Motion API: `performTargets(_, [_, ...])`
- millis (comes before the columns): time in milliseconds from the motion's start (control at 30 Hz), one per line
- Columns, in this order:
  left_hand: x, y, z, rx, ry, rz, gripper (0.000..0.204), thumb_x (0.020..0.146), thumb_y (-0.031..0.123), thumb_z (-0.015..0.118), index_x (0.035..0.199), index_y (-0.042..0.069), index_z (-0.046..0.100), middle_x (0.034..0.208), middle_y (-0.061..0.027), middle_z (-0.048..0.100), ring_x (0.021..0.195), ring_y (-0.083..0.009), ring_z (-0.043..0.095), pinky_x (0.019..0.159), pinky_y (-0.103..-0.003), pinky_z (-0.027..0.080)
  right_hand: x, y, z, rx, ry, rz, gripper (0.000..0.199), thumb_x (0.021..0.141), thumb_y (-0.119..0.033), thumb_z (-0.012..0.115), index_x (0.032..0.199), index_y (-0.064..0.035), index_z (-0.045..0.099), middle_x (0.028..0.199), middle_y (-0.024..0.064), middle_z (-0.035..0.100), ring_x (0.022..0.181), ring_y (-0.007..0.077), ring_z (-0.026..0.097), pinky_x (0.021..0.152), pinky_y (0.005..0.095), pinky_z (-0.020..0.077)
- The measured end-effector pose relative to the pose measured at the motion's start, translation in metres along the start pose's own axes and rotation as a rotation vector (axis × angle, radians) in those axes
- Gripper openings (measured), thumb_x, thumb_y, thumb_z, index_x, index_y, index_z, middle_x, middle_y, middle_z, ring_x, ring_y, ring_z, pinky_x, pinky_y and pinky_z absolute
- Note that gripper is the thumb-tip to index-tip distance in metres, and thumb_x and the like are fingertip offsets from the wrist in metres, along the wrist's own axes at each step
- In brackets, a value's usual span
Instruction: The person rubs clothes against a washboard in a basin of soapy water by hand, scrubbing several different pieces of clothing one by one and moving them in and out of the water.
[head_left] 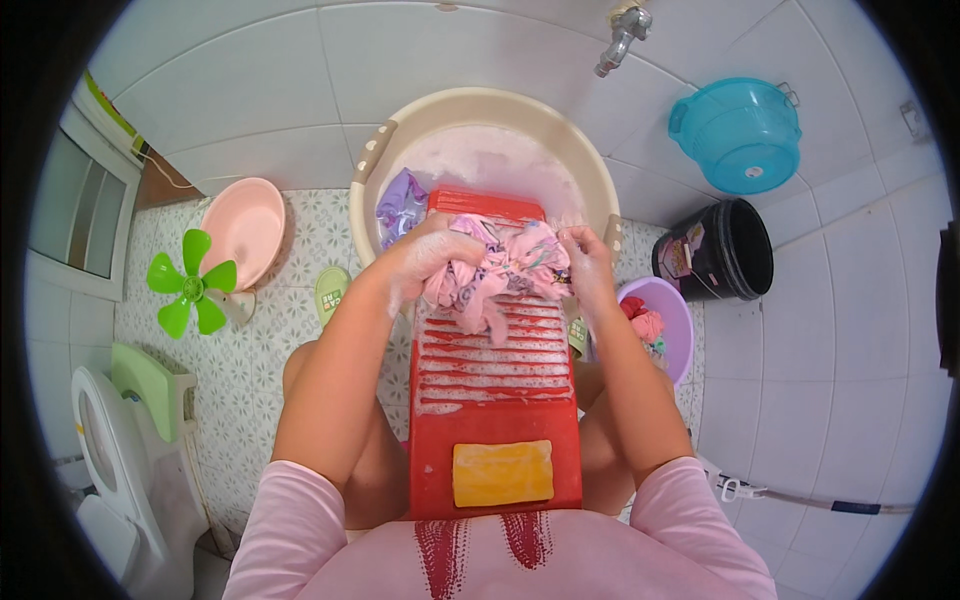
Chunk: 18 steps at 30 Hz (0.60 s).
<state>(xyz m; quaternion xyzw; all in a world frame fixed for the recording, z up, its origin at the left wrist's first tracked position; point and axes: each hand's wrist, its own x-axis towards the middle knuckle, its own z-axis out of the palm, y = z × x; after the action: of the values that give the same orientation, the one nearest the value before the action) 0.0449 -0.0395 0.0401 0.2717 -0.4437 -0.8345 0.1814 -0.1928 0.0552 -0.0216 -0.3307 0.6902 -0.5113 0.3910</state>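
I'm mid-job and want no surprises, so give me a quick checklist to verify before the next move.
1. Left hand gripping the pink patterned cloth: ok, fingers closed on its left part.
2. Right hand on the cloth: ok, holding its right edge.
3. Yellow bar away from the hands: ok, it lies flat on the near end of the red washboard.
4. Washboard ridges free of foam: not ok, white suds lie along them.
5. Purple cloth separate from the pink one: ok, it sits at the left inside the beige tub.
6. Tub's water depth: cannot tell, suds cover the surface.
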Motion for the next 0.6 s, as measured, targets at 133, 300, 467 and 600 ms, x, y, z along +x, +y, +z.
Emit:
performTargets(133, [-0.001,-0.008,-0.001,0.788,0.152,0.054,0.05,0.065,0.016,0.07,0.109,-0.004,0.059,0.094,-0.0156,0.067,0.09,-0.0262,0.064,0.082,-0.034,0.049,-0.021,-0.007,0.017,-0.18,0.074,-0.164,0.03,0.08,-0.017,0.072,0.102,-0.003,0.058,0.098,0.0092,0.061,0.089,0.017,0.056,0.082,0.0307,0.0451])
performTargets(300, [-0.003,-0.006,-0.001,1.156,0.333,-0.017,0.058,0.061,0.024,0.078,0.108,-0.004,0.058,0.103,-0.024,0.064,0.099,-0.0326,0.062,0.086,-0.036,0.047,-0.025,-0.009,0.005,-0.332,-0.045,-0.209,0.034,0.077,-0.012,0.073,0.105,-0.0015,0.056,0.097,0.0118,0.063,0.092,0.0185,0.058,0.083,0.0319,0.0468])
performTargets(467, [0.002,-0.013,-0.006,1.063,0.059,0.11,0.04,0.061,0.013,0.073,0.097,0.003,0.058,0.087,-0.013,0.063,0.087,-0.0252,0.06,0.077,-0.034,0.046,-0.014,0.004,0.0,0.014,0.014,-0.056,0.026,0.085,-0.014,0.065,0.105,-0.0009,0.055,0.09,0.0101,0.063,0.084,0.0167,0.058,0.076,0.0307,0.0478])
performTargets(600, [-0.006,0.003,0.005,0.794,-0.173,-0.097,0.04,0.062,0.013,0.073,0.099,0.005,0.06,0.086,-0.0093,0.063,0.084,-0.021,0.06,0.075,-0.033,0.047,-0.036,-0.016,0.025,-0.441,0.162,-0.384,0.021,0.087,-0.018,0.062,0.102,-0.0045,0.056,0.087,0.0164,0.062,0.078,0.0273,0.062,0.07,0.0357,0.0487])
